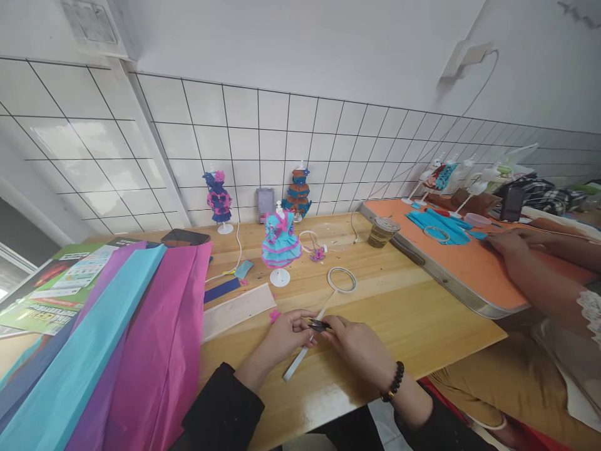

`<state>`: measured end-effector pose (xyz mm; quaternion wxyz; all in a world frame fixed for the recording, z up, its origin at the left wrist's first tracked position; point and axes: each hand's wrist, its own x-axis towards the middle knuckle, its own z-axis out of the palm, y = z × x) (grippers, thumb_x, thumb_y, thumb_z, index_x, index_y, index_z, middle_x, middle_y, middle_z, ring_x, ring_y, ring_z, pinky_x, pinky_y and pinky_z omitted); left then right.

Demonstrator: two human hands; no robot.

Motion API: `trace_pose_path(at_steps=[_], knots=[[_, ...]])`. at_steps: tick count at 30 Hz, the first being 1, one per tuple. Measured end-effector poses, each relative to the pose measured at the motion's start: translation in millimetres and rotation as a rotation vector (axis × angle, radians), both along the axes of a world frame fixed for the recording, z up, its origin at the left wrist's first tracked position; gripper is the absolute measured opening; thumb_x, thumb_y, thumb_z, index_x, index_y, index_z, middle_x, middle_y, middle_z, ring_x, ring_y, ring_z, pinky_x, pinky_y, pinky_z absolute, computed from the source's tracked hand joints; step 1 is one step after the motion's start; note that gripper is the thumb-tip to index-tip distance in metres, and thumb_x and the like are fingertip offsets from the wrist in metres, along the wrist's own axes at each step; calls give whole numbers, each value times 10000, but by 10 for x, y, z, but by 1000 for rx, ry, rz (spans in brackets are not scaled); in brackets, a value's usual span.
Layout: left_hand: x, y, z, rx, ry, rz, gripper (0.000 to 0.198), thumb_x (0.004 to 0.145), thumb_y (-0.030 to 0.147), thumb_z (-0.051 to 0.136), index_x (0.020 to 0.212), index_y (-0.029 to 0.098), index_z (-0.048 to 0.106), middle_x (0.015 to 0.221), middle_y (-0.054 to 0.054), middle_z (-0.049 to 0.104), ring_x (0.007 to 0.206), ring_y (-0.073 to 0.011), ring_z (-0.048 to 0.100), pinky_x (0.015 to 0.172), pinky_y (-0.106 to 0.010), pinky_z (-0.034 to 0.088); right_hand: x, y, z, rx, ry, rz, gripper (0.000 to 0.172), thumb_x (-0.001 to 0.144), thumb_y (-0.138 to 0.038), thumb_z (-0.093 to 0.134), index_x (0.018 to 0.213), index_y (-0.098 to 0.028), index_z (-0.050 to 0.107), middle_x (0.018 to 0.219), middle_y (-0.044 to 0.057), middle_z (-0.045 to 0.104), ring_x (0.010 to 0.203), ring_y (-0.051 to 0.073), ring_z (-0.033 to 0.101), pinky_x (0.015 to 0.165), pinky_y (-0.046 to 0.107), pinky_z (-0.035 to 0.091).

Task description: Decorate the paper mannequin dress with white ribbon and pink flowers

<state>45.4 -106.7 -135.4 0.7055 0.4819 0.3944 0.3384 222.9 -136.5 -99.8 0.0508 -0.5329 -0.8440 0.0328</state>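
My left hand (290,330) and my right hand (357,346) meet over the wooden table (413,313), both pinched on a small dark tool (320,325), likely small scissors. A white tape strip (300,357) runs under the hands from a tape roll (342,279) down toward the table's front edge. My left fingers also touch that strip. A small pink scrap (275,315) lies just left of my left hand. A paper-dress doll in turquoise and pink (280,241) stands on a white stand behind the hands.
Pink, turquoise and purple paper sheets (141,338) cover the left. Two more dressed dolls (218,200) (297,194) stand by the tiled wall. A plastic cup (382,232) sits beside an orange tray (469,275), where another person's arm (530,269) rests near turquoise paper (436,222).
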Motion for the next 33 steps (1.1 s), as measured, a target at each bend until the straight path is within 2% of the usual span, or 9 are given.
trace_pose_path(at_steps=[10,16,19,22,27,30,33], knots=[[-8,-7,-3,8,-4,-1,407,635,232,671,1013,113,579,665,-4,600,624,-156,625,637,-321,487,36,-1,-70,39,34,12,200,908,-283,390,990,-186,544,858,66,683,700,197,667,555,261,435],[-2,-12,41,20,-3,-7,404,632,157,623,1030,117,570,678,2,606,616,-144,624,620,-296,488,49,-29,-65,10,102,-36,294,896,-289,397,1162,-172,437,863,73,694,642,201,664,517,257,417],[4,-6,54,21,5,-6,443,621,112,592,1063,114,554,662,14,594,598,-134,617,605,-283,489,46,-57,-53,-45,144,-41,309,902,-312,379,1166,-158,426,802,70,692,665,204,665,540,259,433],[-2,-8,49,29,14,-6,550,622,98,579,1165,116,491,658,17,596,587,-130,612,590,-272,483,29,-81,-56,-44,156,-46,304,907,-309,367,1157,-147,427,788,71,690,672,210,668,548,266,443],[-28,-8,75,-19,-51,8,798,631,99,575,1353,161,239,769,-15,620,624,-144,624,598,-302,507,7,-107,-73,25,149,-43,306,912,-304,359,1158,-133,417,857,95,691,672,216,669,538,285,455],[-40,8,141,-102,-56,48,772,647,100,548,1347,180,231,833,-35,604,656,-163,637,578,-317,527,27,-121,-82,63,156,-38,313,916,-316,354,1160,-130,409,856,93,691,682,212,670,543,288,467],[-38,16,193,-98,-42,63,686,698,167,556,1321,157,270,842,-52,594,724,-186,632,534,-291,529,59,-135,-101,110,162,-34,322,918,-326,348,1163,-125,407,875,101,687,687,208,671,542,288,475]])
